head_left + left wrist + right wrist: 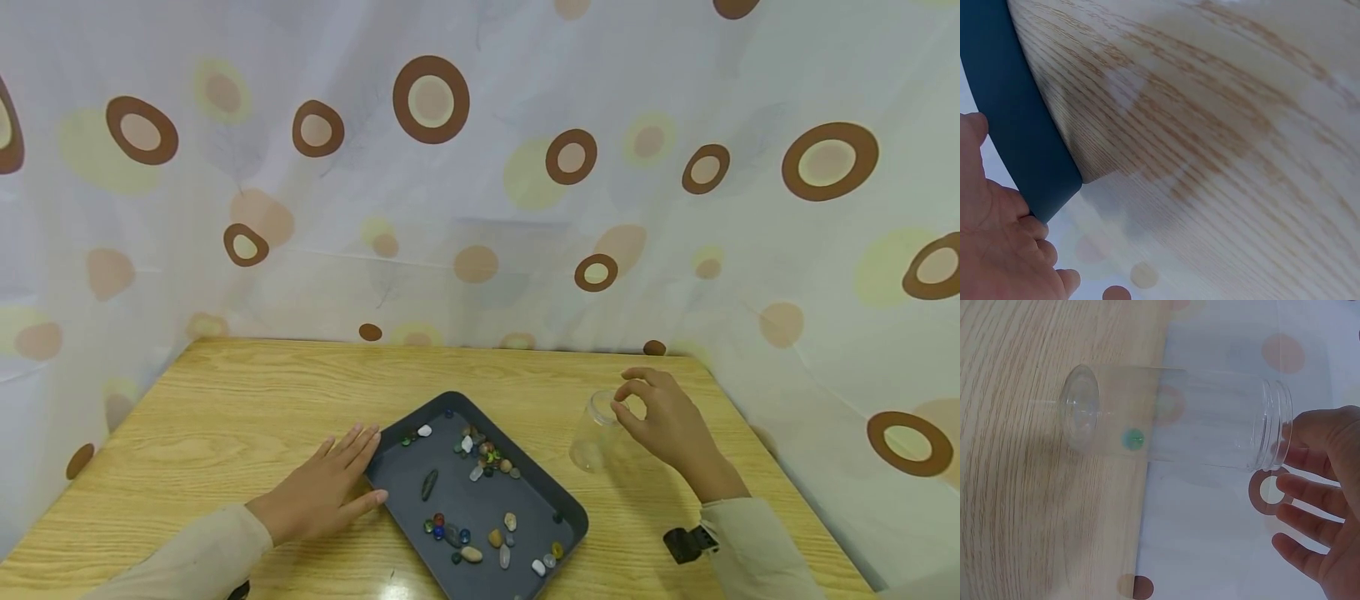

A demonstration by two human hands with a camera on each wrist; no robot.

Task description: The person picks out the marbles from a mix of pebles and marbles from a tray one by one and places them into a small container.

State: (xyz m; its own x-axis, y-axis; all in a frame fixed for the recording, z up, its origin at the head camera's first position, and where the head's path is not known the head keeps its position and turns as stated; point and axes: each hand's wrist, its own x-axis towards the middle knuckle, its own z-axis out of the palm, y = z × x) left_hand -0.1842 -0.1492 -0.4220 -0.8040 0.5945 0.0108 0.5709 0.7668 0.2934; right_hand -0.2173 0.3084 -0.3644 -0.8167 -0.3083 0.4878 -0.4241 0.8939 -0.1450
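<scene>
A dark grey tray (pixel 480 492) lies slantwise on the table, holding scattered glass marbles (pixel 438 531) and pebbles (pixel 471 553). My left hand (pixel 322 487) rests on its left rim with fingers straight; the left wrist view shows these fingers against the tray's outer wall (pixel 1016 106). To the right of the tray stands a clear jar (pixel 592 442), upright and without a lid. At its mouth is my right hand (pixel 667 421), thumb and forefinger bent close together, the other fingers loose. Through the jar wall in the right wrist view shows a green marble (pixel 1133 439), between base and mouth.
The wooden table (pixel 285 383) extends around the tray and jar. Behind it and along both sides hangs a white patterned cloth (pixel 495 225). A long dark stone (pixel 429 484) lies in the tray's left half. A black device (pixel 686 544) is worn on the right wrist.
</scene>
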